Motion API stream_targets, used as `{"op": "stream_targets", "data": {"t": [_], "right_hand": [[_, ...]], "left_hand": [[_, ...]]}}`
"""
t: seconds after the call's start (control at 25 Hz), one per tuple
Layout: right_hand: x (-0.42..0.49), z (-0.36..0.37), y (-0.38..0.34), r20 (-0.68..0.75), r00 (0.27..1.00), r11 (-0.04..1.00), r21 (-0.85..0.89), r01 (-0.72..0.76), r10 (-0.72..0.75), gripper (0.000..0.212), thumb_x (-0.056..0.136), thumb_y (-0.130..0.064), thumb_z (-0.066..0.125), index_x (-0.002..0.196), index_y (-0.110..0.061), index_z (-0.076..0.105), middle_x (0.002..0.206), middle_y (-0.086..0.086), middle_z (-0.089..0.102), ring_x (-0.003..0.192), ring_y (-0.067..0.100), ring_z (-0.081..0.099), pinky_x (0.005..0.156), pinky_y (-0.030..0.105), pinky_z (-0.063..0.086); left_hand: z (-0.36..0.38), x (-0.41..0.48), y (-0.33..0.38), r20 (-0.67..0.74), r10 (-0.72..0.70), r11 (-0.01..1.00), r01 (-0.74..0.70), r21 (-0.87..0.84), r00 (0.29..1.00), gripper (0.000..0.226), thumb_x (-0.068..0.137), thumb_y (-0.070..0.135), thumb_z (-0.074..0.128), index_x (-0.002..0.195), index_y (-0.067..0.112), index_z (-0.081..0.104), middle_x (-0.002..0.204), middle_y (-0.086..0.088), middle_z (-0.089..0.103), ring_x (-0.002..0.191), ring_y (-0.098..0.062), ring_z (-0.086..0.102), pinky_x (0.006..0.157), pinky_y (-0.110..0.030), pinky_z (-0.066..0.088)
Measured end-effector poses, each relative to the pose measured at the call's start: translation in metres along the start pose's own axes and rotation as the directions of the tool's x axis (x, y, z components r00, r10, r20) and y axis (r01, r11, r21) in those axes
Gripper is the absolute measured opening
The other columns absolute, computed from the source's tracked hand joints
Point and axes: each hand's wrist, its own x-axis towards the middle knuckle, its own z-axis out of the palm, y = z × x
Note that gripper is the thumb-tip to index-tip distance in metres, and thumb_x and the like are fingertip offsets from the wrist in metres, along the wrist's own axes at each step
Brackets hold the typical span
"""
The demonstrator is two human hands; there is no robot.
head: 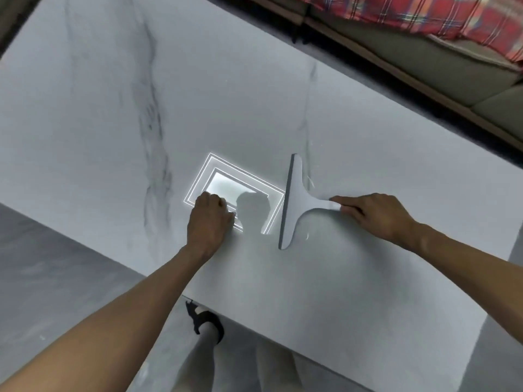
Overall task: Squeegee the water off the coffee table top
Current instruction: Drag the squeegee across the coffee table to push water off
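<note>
A pale grey squeegee (297, 202) lies blade-down on the white marble coffee table top (226, 94). Its dark rubber blade runs roughly from far to near, facing left. My right hand (373, 215) grips the end of its handle from the right. My left hand (210, 223) rests on the table just left of the blade, fingers curled and holding nothing, over the bright reflection of a ceiling light (240, 185). A few thin streaks and drops of water (310, 181) show right of the blade.
A sofa (424, 52) with a red plaid blanket (424, 15) runs along the far side of the table, a dark gap between them. Grey floor (56, 264) lies to the near left. My leg and a dark strapped shoe (206, 323) show below the table's near edge.
</note>
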Motion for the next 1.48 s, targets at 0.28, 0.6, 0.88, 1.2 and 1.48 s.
{"op": "stream_targets", "data": {"t": [0.28,0.6,0.88,1.2,1.48], "right_hand": [[0.024,-0.07,0.055,-0.146,0.971,0.948,0.284,-0.143,0.19,0.034,0.098,-0.053,0.035,0.13,-0.052,0.048,0.11,-0.015,0.069,0.105,0.024,0.062,0.087,0.037,0.047],[0.168,-0.075,0.026,-0.24,0.926,0.863,0.483,-0.147,0.292,0.038,0.101,-0.035,0.03,0.13,-0.021,0.05,0.108,0.009,0.064,0.108,0.042,0.055,0.088,0.041,0.042],[0.007,-0.031,0.053,-0.02,0.979,0.96,0.198,-0.195,0.203,0.044,0.103,-0.038,0.033,0.147,-0.038,0.033,0.108,0.01,0.072,0.094,0.036,0.066,0.074,0.034,0.045],[0.123,-0.095,0.043,-0.182,0.912,0.831,0.504,-0.234,0.367,0.035,0.098,-0.042,0.027,0.113,-0.021,0.05,0.092,0.0,0.056,0.084,0.027,0.053,0.06,0.027,0.038],[0.189,-0.086,-0.073,-0.216,0.929,0.873,0.454,-0.177,0.301,0.035,0.1,-0.019,0.029,0.131,-0.012,0.046,0.124,0.017,0.06,0.112,0.04,0.054,0.08,0.038,0.04]], "left_hand": [[0.053,0.056,0.079,0.04,-0.006,0.914,-0.011,0.405,0.999,0.139,0.051,0.05,0.088,0.151,0.003,0.004,0.15,-0.042,0.006,0.135,-0.066,0.009,0.113,-0.062,0.015],[0.051,0.073,0.074,0.069,-0.064,0.911,0.03,0.412,0.996,0.147,0.046,0.063,0.084,0.151,0.007,0.0,0.148,-0.046,0.001,0.132,-0.07,0.009,0.111,-0.063,0.02],[0.047,0.074,0.078,0.093,-0.079,0.906,0.033,0.422,0.992,0.147,0.047,0.065,0.083,0.151,0.006,-0.003,0.147,-0.047,0.001,0.131,-0.071,0.009,0.111,-0.065,0.021],[0.032,0.074,0.067,0.136,-0.033,0.92,-0.022,0.39,0.99,0.101,0.058,0.047,0.082,0.133,0.001,0.034,0.133,-0.032,0.041,0.122,-0.058,0.036,0.1,-0.061,0.036],[-0.004,0.054,0.035,-0.16,-0.171,0.981,0.154,-0.116,0.972,0.026,0.094,0.023,0.046,0.117,0.013,0.053,0.115,-0.003,0.061,0.103,-0.024,0.059,0.079,-0.026,0.039]]}}
